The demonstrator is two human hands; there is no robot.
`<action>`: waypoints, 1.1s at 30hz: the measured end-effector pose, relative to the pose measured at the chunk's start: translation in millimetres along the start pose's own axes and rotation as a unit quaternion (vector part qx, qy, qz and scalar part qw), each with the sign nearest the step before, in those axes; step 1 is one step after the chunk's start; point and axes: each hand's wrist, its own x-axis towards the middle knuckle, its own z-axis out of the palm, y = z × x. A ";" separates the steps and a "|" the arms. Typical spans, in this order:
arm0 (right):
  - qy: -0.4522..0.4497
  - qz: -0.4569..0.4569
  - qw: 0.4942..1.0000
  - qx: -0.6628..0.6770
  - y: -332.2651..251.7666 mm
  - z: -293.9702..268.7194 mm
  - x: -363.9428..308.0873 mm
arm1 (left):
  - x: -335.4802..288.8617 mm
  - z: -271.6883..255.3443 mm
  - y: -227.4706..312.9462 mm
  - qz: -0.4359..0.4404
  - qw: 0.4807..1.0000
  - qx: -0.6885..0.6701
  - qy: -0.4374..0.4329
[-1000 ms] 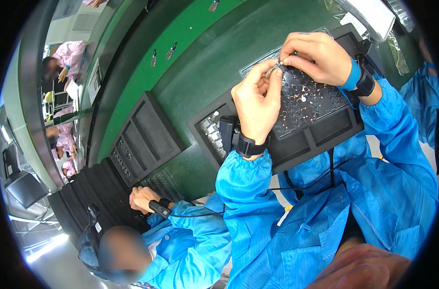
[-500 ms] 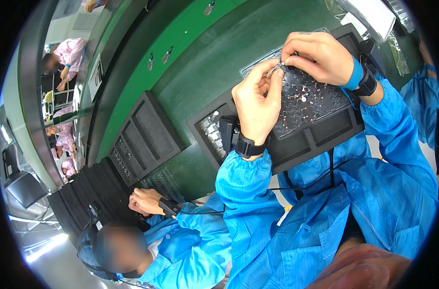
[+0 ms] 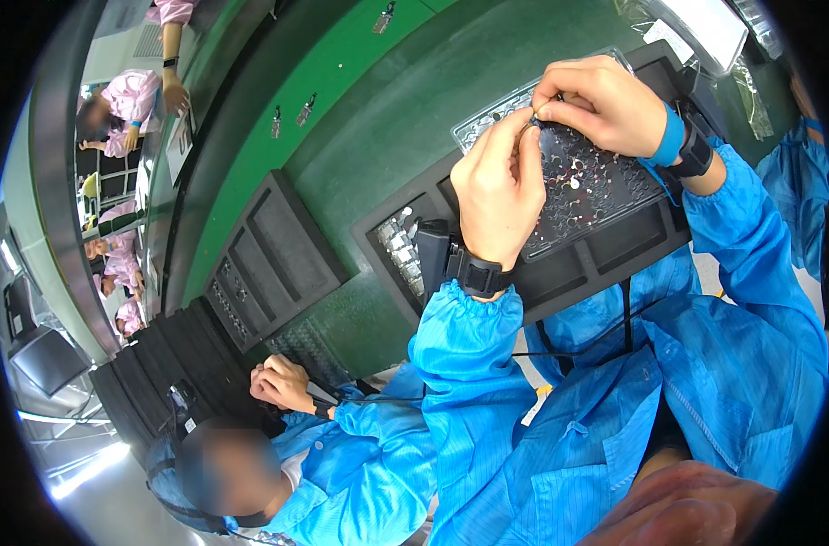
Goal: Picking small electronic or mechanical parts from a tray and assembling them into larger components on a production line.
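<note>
My left hand (image 3: 501,196) and my right hand (image 3: 605,105) meet fingertip to fingertip above a clear plastic tray (image 3: 546,250). Both are closed in a pinch on a tiny part (image 3: 535,119), mostly covered by the fingers, so its kind cannot be made out. Small round electronic pieces with wires (image 3: 573,182) lie spread in the clear tray below. That tray rests on a black foam tray (image 3: 555,296) with compartments. Silvery metal pieces (image 3: 401,250) fill its left compartment, beside my left wrist.
Left of my tray lies another black compartment tray (image 3: 282,259) on the green bench (image 3: 369,109). A few small metal pieces (image 3: 306,110) sit on the brighter green strip. A co-worker's hands (image 3: 281,382) are at lower left. Plastic bags (image 3: 705,36) lie at upper right.
My left hand has shifted slightly right and turned more upright, hiding more of the pinched part. Metal pieces on the green strip appear slightly further left. A pink-sleeved arm now reaches in at upper left.
</note>
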 end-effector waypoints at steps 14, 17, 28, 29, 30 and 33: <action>-0.062 0.116 0.946 0.297 4.4 -4.7 -2.5 | -0.6 -4.3 5.4 -0.208 0.932 -0.295 -0.036; -0.059 0.123 0.945 0.299 4.5 -4.4 -2.0 | -1.4 -5.8 4.3 -0.209 0.932 -0.294 -0.037; 0.024 0.117 0.935 0.334 4.3 -1.9 -4.7 | -0.2 -3.6 7.5 -0.164 0.962 -0.216 -0.013; 0.023 0.116 0.935 0.335 3.7 -2.0 -4.2 | -0.2 -4.2 7.5 -0.170 0.961 -0.219 -0.013; 0.016 0.118 0.938 0.325 2.6 -1.9 -3.9 | -0.4 -4.7 7.3 -0.175 0.959 -0.223 -0.012; 0.010 0.123 0.943 0.309 1.2 -3.0 -3.7 | -0.9 -3.2 6.0 -0.170 0.961 -0.218 -0.006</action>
